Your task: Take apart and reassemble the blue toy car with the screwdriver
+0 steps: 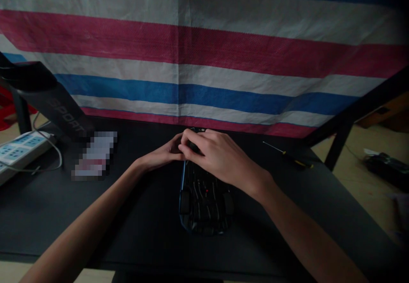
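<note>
A dark toy car point(204, 202) lies upside down on the black table point(128, 215), its chassis and wheels facing up. My right hand point(217, 155) rests over the car's far end, fingers curled and pressed on it. My left hand point(162, 153) comes in from the left and meets the right one at that same far end, its fingers bent around the car's edge. What sits under the fingertips is hidden.
A thin screwdriver point(286, 152) lies on the table to the right. A white power strip point(19, 151) with a cable sits at the left, beside a dark stand point(60, 110) and a blurred card point(96, 155). A striped tarp point(204, 53) hangs behind.
</note>
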Tool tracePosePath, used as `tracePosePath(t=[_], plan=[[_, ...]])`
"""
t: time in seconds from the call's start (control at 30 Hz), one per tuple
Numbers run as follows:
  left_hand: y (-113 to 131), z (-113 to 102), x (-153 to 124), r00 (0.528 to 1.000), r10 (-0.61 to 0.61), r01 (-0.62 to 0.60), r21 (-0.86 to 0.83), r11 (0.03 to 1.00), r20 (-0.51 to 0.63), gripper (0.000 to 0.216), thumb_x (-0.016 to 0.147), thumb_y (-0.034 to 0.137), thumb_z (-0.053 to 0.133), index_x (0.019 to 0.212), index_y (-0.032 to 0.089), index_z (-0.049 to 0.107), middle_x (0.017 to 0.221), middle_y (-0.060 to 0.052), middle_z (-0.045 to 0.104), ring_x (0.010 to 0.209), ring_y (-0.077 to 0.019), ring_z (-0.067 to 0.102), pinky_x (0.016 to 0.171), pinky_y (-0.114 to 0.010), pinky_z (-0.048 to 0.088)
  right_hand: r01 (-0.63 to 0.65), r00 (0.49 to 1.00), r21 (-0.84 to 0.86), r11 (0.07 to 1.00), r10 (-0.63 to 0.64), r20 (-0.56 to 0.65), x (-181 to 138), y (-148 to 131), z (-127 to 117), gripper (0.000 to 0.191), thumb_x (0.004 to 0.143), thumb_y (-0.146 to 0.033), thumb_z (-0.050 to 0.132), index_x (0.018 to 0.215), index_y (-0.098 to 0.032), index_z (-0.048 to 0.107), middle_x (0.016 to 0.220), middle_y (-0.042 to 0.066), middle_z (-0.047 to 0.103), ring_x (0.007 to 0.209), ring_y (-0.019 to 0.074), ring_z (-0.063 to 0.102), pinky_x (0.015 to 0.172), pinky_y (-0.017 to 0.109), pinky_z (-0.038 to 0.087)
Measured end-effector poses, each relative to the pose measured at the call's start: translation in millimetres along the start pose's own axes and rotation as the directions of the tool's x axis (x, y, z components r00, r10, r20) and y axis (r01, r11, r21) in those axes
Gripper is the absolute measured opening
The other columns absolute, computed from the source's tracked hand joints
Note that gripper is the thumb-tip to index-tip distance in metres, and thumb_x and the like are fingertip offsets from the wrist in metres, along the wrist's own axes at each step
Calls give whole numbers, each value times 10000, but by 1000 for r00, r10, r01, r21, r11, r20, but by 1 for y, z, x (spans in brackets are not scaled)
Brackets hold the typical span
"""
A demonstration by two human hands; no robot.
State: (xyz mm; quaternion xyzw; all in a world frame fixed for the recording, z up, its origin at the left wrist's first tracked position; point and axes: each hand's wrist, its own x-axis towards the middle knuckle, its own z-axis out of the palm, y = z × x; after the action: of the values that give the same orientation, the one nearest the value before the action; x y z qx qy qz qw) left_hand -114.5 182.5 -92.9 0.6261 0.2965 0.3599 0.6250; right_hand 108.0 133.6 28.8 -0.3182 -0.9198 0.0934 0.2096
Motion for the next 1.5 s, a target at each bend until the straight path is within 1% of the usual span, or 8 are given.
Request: tracePosePath(t=[0.43,0.57,0.67,1.0,1.1,1.27,1.4,1.5], plan=[[5,4,0,1000,-8,8,-18,1000,24,751,832,292,860,1491,204,511,1530,-176,590,1459,-387,534,1247,-594,371,23,999,31,999,-22,-23,-1,3,3,209,1029,-183,558,1236,-213,550,1168,83,723,1104,224,654,1031,384,486],[4,3,0,1000,13,-13,-11,1000,-3,738,823,292,867,1467,209,515,1400,-151,664,1487,-394,493,1249,-576,366,-28,1000,-21,999,28,-10,0,2,2,107,1081,-261,522,1143,-210,593,1004,58,718,929,212,655,931,374,504],[4,2,0,1000,-16,16,-1,1000,-7,671,837,308,863,1417,198,544,1352,-138,680,1458,-393,521,1231,-561,391,18,1000,12,1000,-18,-15,0,2,1,140,1034,-171,531,1153,-210,593,1070,63,716,1003,208,648,980,367,485],[1,1,-1,1000,-7,7,-16,1000,1,753,840,303,863,1502,219,514,1493,-155,626,1481,-395,507,1248,-561,381,54,998,31,998,-53,-33,1,3,1,168,1028,-163,552,1178,-206,617,1133,63,714,1086,212,637,1019,373,459],[1,2,-1,1000,3,-3,-17,1000,-7,754,845,310,859,1509,229,509,1548,-155,584,1511,-395,473,1266,-573,355,35,999,40,999,-35,-13,1,4,1,132,1092,-259,525,1117,-217,648,1029,41,725,984,203,660,965,367,474],[2,3,-1,1000,-8,8,-21,1000,-2,672,848,289,852,1437,197,544,1469,-157,629,1456,-395,529,1236,-581,392,32,999,72,997,-30,-22,0,4,-1,159,1034,-193,571,1179,-225,626,1121,59,733,1057,209,658,981,363,477],[4,4,-1,1000,12,-12,-27,1000,-12,705,817,281,867,1444,230,548,1455,-131,649,1512,-392,469,1248,-543,384,-60,998,87,994,60,-5,-2,5,0,139,1087,-280,522,1134,-249,649,955,12,742,842,181,669,824,332,483],[5,4,0,1000,8,-8,-20,1000,2,772,830,290,858,1510,221,500,1493,-148,627,1532,-393,448,1268,-566,345,-26,999,94,995,29,-36,-2,6,2,158,1052,-205,543,1175,-227,639,1071,41,747,955,189,671,887,331,481]])
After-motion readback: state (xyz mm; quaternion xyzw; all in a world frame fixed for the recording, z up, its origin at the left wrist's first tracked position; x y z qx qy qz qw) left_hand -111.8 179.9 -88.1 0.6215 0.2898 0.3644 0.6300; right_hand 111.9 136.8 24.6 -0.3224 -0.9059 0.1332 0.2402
